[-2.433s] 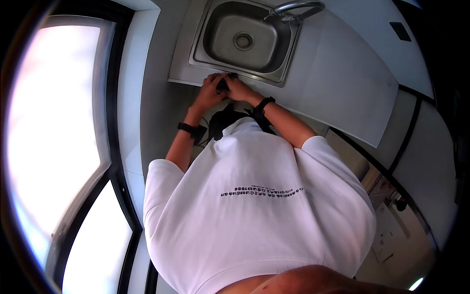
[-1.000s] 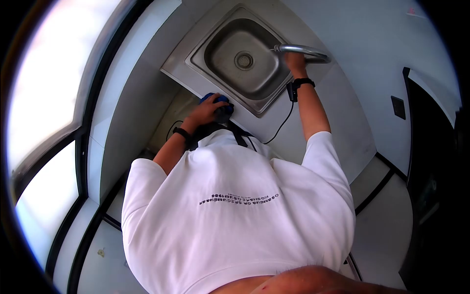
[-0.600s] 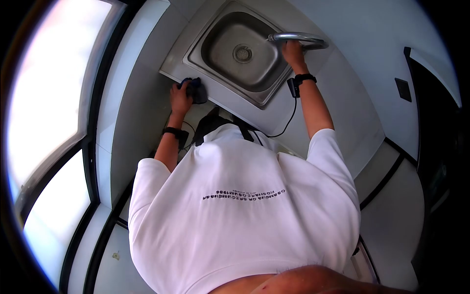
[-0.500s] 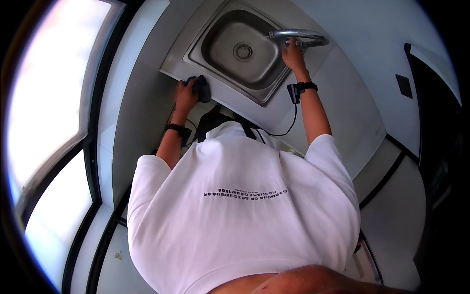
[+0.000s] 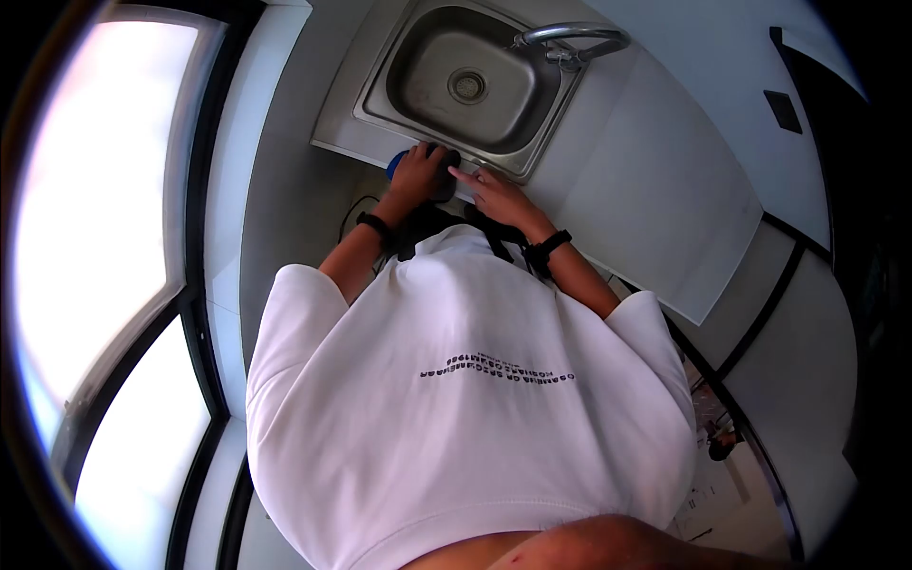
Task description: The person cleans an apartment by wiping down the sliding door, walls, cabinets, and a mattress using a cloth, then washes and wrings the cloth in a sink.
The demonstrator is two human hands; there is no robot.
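Observation:
My left hand [image 5: 414, 179] is closed over a dark, bunched cloth [image 5: 444, 186] at the front edge of the counter. A blue patch [image 5: 393, 165] shows at the left of that hand; whether it belongs to the cloth I cannot tell. Just to the right, my right hand [image 5: 499, 199] has its index finger stretched toward the cloth, the fingertip at or very near it. Its other fingers are partly bent, with nothing visible in them. Both hands are in front of the steel sink [image 5: 375, 106].
A chrome faucet [image 5: 594, 32] rises at the sink's right rear corner. The pale counter [image 5: 655, 180] stretches to the right. Tall bright windows [image 5: 104, 161] stand on the left, and a dark wall plate [image 5: 783, 111] is at the upper right.
My right hand has left the faucet handle and come down beside my left hand. My left hand has moved right along the counter's front edge with the cloth.

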